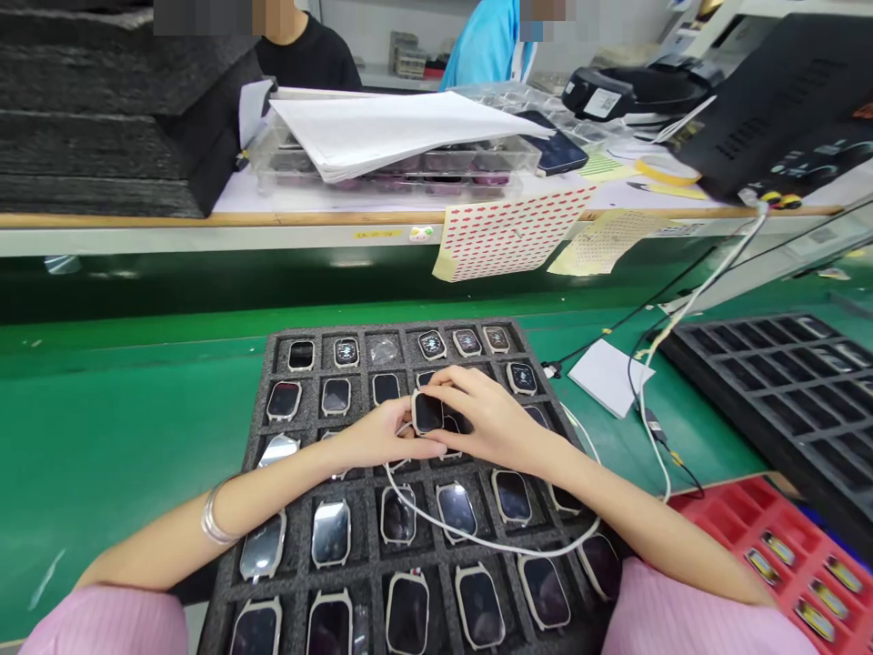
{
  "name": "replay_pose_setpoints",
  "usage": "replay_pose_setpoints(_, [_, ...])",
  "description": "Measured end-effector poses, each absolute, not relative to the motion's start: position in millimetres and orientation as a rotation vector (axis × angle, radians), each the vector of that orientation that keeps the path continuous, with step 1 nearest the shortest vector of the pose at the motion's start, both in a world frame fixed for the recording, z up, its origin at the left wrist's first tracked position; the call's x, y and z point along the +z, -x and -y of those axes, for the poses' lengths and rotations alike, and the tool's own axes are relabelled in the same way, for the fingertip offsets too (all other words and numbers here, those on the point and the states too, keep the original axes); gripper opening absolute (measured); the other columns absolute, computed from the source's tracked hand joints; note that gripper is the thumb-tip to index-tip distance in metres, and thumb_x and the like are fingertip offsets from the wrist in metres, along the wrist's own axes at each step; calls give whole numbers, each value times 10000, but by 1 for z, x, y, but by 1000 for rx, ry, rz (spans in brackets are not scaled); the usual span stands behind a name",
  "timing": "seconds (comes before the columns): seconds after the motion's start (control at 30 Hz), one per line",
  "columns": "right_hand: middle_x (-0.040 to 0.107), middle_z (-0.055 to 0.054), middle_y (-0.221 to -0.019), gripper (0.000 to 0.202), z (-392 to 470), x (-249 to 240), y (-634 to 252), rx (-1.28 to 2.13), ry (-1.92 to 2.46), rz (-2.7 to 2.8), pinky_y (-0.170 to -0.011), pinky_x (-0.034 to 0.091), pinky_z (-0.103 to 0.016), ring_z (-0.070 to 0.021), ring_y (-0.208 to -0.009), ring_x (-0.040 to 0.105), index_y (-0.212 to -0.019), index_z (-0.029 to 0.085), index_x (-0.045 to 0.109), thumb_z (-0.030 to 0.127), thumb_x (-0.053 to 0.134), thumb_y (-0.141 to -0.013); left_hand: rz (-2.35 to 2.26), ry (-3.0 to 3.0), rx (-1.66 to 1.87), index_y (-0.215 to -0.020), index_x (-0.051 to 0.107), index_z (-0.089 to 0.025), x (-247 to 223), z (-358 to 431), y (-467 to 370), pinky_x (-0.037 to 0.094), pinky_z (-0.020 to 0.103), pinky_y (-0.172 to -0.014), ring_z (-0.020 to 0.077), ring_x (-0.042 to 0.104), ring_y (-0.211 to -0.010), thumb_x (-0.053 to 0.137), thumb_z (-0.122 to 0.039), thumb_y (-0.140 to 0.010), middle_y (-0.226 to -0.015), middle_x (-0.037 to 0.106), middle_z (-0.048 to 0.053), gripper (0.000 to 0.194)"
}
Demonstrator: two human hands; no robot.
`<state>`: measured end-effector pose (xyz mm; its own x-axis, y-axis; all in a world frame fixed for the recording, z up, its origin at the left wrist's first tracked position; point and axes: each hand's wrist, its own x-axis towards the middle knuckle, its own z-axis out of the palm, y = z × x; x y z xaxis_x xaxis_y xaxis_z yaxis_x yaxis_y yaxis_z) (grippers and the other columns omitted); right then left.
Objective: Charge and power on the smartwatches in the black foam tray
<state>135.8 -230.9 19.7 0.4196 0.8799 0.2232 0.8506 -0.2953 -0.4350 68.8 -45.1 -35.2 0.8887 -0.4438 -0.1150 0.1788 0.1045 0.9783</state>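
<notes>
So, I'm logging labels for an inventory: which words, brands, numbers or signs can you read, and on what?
No word, brand or number is readable.
Red arrows, in rows: sticker sheet.
Yellow label, shelf edge: too small.
White label, black device: blurred.
Black box print: blurred.
Lit watch faces: too small.

I wear a soft pink top; its left sleeve (109, 623) and right sleeve (706, 614) show fine ribbed lines and end around my elbows, leaving my forearms bare. On my left forearm sits a shiny silver bangle (216, 517), which looks like several narrow, rounded bands side by side. My left hand (383, 435) and right hand (483, 414) are bare, with slender fingers.
</notes>
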Motion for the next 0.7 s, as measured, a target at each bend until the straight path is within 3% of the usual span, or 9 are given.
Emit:
replay_pose_setpoints(0.07, [592, -126, -1084, 343, 225, 13, -133, 55, 2217, 1498, -840, 504, -441, -277, -1007, 576, -1119, 164, 586, 251, 678, -799, 210, -1386, -424, -1046, 562, -138, -36, 46, -68, 383, 232, -640, 115, 498, -728, 693, -321, -757, -888, 585, 20, 366])
replay_pose_setpoints(0.3, [611, -140, -1136, 390, 228, -3, -134, 19, 2217, 1450, -871, 514, -456, -286, -1040, 593, -1210, 152, 533, 257, 631, -848, 65, -1377, -399, -921, 557, -134, -39, 51, -67, 326, 205, -482, 56, 357, -441, 610, -374, -820, -549, 426, -83, 266])
replay_pose_setpoints(0.5, [609, -113, -1104, 439, 227, -10, -130, -27, 2091, 1397, -881, 508, -452, -267, -1022, 586, -1203, 181, 536, 288, 690, -806, 128, -1307, -363, -856, 560, -124, -37, 48, -66, 457, 264, -669, 148, 599, -679, 634, -421, -800, -705, 626, 22, 311])
replay_pose_setpoints(0.7, [603, -119, -1115, 437, 229, -11, -126, -20, 2023, 1353, -880, 514, -432, -257, -1036, 587, -1217, 183, 527, 254, 675, -813, 164, -1290, -368, -875, 575, -120, -33, 47, -64, 482, 285, -691, 159, 617, -679, 644, -426, -798, -703, 637, 32, 323])
